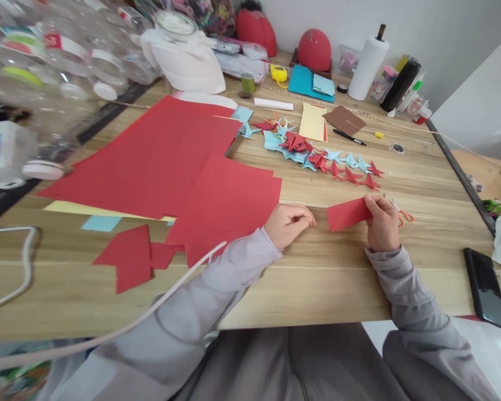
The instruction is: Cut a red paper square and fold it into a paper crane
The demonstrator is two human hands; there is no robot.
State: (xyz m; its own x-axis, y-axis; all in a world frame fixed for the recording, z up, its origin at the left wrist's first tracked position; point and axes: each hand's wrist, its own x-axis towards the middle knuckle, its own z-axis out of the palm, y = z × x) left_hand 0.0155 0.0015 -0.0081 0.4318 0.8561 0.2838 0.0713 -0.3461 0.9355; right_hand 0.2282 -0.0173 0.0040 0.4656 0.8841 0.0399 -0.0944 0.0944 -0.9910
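A small red rectangular piece of paper (348, 214), perhaps folded, is pinched at its right end by my right hand (383, 223). It is held slightly tilted over the table. My left hand (290, 225) lies just left of that paper with a gap between them; its fingers are curled together and no object shows in them. Beneath and beside the left wrist spread large red paper sheets (150, 156). Orange-handled scissors (406, 216) lie partly behind my right hand. Beyond both hands, folded red and light-blue paper cranes (350, 175) lie in rows.
Cut red squares (133, 259) lie at the left front. A white cable (167, 301) crosses over my left forearm. A phone (486, 289) rests at the right edge. Plastic bottles (67, 50) crowd the far left. A black pen (349, 137) and brown paper (344, 121) lie farther back.
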